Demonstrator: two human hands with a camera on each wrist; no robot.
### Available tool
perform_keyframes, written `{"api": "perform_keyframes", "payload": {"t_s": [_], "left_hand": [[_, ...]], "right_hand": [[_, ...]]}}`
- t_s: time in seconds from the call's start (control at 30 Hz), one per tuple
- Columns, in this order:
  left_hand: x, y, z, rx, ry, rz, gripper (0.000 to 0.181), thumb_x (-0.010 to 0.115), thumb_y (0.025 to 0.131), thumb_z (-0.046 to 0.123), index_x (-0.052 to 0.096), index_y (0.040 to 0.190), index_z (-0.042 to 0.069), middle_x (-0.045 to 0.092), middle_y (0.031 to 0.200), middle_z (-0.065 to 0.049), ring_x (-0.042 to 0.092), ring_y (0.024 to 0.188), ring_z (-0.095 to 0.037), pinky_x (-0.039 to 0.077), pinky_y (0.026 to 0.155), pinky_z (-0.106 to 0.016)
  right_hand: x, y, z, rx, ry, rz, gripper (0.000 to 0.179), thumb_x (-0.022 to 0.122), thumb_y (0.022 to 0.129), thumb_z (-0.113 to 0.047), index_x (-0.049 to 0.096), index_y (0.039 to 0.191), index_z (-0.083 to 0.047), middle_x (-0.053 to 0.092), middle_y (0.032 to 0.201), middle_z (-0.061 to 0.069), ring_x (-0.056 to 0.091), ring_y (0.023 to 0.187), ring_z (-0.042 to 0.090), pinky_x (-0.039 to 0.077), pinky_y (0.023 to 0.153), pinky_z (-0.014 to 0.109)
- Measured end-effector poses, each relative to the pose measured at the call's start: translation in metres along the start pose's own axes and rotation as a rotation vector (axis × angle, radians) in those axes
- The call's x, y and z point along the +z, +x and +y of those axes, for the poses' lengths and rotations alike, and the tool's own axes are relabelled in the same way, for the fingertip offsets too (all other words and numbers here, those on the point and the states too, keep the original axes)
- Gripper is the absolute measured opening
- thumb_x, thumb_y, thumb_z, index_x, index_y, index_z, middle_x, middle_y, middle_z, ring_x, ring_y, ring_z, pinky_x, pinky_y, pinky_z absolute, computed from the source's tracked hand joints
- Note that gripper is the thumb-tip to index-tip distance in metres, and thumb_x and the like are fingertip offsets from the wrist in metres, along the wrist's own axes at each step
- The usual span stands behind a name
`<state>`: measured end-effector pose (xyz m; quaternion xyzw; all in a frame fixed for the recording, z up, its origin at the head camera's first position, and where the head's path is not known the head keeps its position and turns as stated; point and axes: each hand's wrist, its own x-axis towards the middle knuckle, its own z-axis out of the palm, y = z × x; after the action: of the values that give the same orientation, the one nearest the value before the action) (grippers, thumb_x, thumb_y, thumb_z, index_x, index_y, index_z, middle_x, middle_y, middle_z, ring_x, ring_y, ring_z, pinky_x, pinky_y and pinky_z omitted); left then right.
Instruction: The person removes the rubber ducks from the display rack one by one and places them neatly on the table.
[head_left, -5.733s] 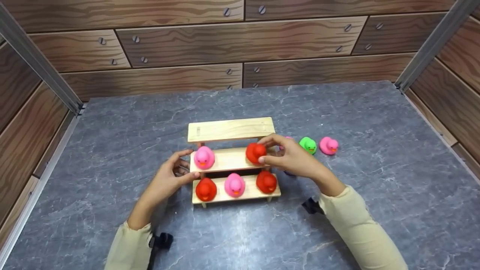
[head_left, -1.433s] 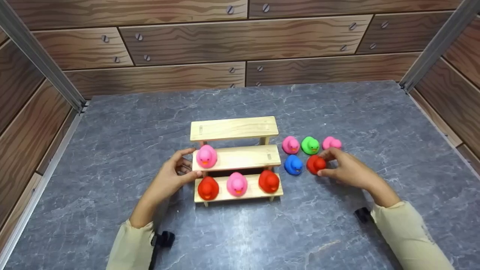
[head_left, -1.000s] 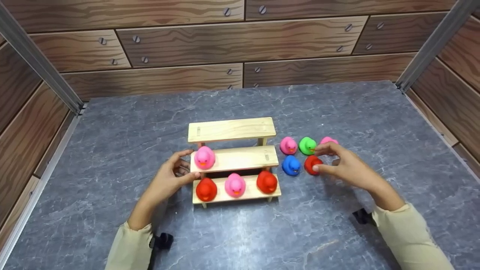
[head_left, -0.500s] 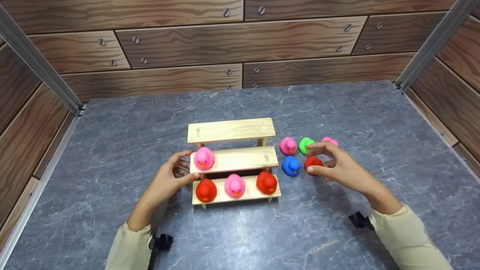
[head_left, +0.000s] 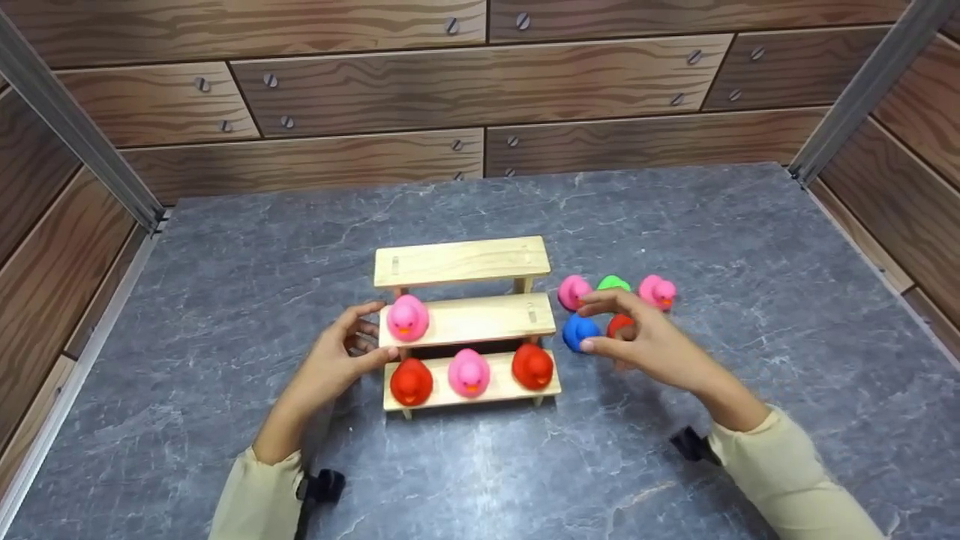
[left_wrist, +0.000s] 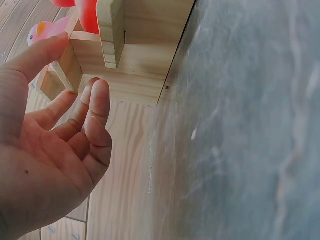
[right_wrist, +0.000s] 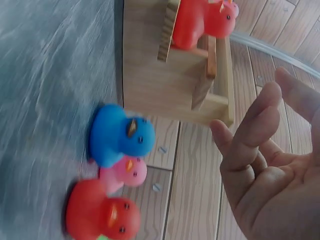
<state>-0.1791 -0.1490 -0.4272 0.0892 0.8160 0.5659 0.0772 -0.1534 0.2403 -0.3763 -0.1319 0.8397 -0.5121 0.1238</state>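
Note:
My left hand [head_left: 337,352] holds the left end of a three-step wooden stand [head_left: 480,319], thumb at the middle step's front edge and index finger at its back edge. One pink rubber duck [head_left: 408,318] sits on that step's left end. On the lowest step stand a red duck [head_left: 411,382], a pink duck [head_left: 469,373] and another red duck [head_left: 532,367]. My right hand [head_left: 652,341], thumb and fingers apart, hovers around a blue duck [head_left: 577,333] on the table. In the right wrist view nothing is between its fingers [right_wrist: 250,125]. It partly hides a red duck [right_wrist: 102,212].
Behind the right hand are a pink duck [head_left: 572,292], a half-hidden green duck [head_left: 613,283] and another pink duck [head_left: 657,292]. The grey marbled table [head_left: 480,465] is bounded by wood-patterned walls [head_left: 480,90] and metal posts [head_left: 855,97].
The right hand took a red duck from the middle step to the table beside the blue duck and let it go. It then moved left to the blue duck. The left hand stayed.

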Motion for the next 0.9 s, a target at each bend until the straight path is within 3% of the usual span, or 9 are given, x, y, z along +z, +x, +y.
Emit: {"api": "perform_keyframes", "payload": {"t_s": [0.23,0.43,0.67,0.9], "left_hand": [[0.0,-0.001,0.0,0.002,-0.002,-0.002,0.063,0.074,0.083,0.01,0.046,0.139,0.003,0.061,0.107,-0.019,0.056,0.08,-0.015,0.046,0.065,-0.021],[0.0,-0.001,0.001,0.007,-0.01,-0.01,0.062,0.074,0.083,0.009,0.046,0.139,0.003,0.06,0.106,-0.018,0.057,0.079,-0.015,0.046,0.065,-0.021],[-0.001,0.0,0.0,0.015,-0.006,-0.01,0.063,0.073,0.083,0.008,0.046,0.139,0.003,0.061,0.106,-0.019,0.056,0.079,-0.015,0.046,0.065,-0.021],[0.0,-0.001,0.0,0.014,-0.016,-0.008,0.062,0.073,0.083,0.008,0.046,0.139,0.002,0.061,0.105,-0.019,0.056,0.079,-0.015,0.046,0.064,-0.021]], "right_hand": [[0.019,0.011,-0.009,-0.026,0.04,-0.029,0.059,0.074,0.085,-0.022,0.047,0.134,-0.002,0.054,0.13,0.023,0.057,0.059,0.009,0.052,0.053,0.027],[0.036,0.018,-0.017,-0.074,0.065,-0.054,0.059,0.074,0.085,-0.021,0.047,0.133,-0.001,0.056,0.128,0.023,0.049,0.054,0.007,0.048,0.052,0.021],[0.049,0.025,-0.028,-0.083,0.081,-0.093,0.062,0.074,0.085,-0.026,0.046,0.136,-0.005,0.054,0.132,0.019,0.049,0.056,0.011,0.049,0.056,0.023],[0.061,0.032,-0.04,-0.113,0.085,-0.103,0.058,0.072,0.087,-0.019,0.045,0.136,-0.005,0.052,0.135,0.019,0.063,0.077,0.021,0.048,0.065,0.022]]}}
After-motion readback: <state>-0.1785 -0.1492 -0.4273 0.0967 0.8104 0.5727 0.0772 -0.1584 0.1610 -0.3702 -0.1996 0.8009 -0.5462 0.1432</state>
